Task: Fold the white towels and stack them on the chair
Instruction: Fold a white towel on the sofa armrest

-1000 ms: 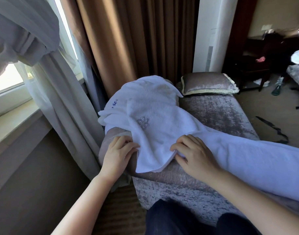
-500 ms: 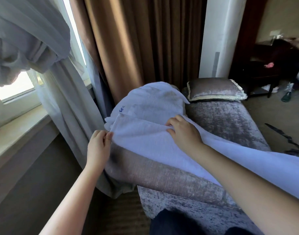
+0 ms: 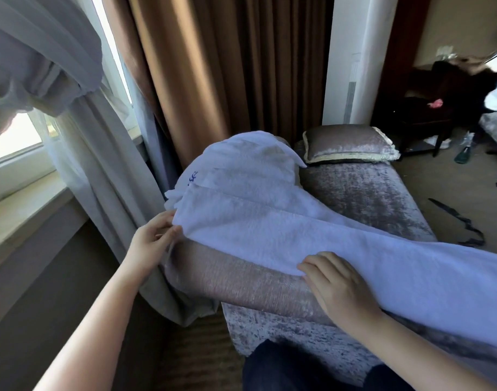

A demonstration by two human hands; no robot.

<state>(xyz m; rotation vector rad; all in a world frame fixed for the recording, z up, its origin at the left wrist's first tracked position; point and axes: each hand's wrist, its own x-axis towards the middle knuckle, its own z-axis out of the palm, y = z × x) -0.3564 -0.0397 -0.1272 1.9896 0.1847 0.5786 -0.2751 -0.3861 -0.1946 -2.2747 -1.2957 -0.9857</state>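
Observation:
A long white towel (image 3: 312, 238) lies across the grey velvet chair (image 3: 368, 198), running from the chair's padded left arm off the right edge of the view. Under its far end sits another white towel (image 3: 250, 162) with a small blue logo, draped over the chair's back corner. My left hand (image 3: 151, 244) pinches the long towel's left corner at the chair arm. My right hand (image 3: 334, 286) grips the towel's near edge further right, fingers curled over the cloth.
A grey cushion (image 3: 348, 143) lies at the chair's far end. Brown curtains (image 3: 227, 74) and a grey sheer curtain (image 3: 81, 131) hang to the left by the window sill (image 3: 24, 204). Dark furniture and clutter stand at the back right. My dark-trousered knee is at the bottom.
The towel's near end has been folded back toward the far side. My right hand then slid down and right along the near edge; my left hand stays at the left corner.

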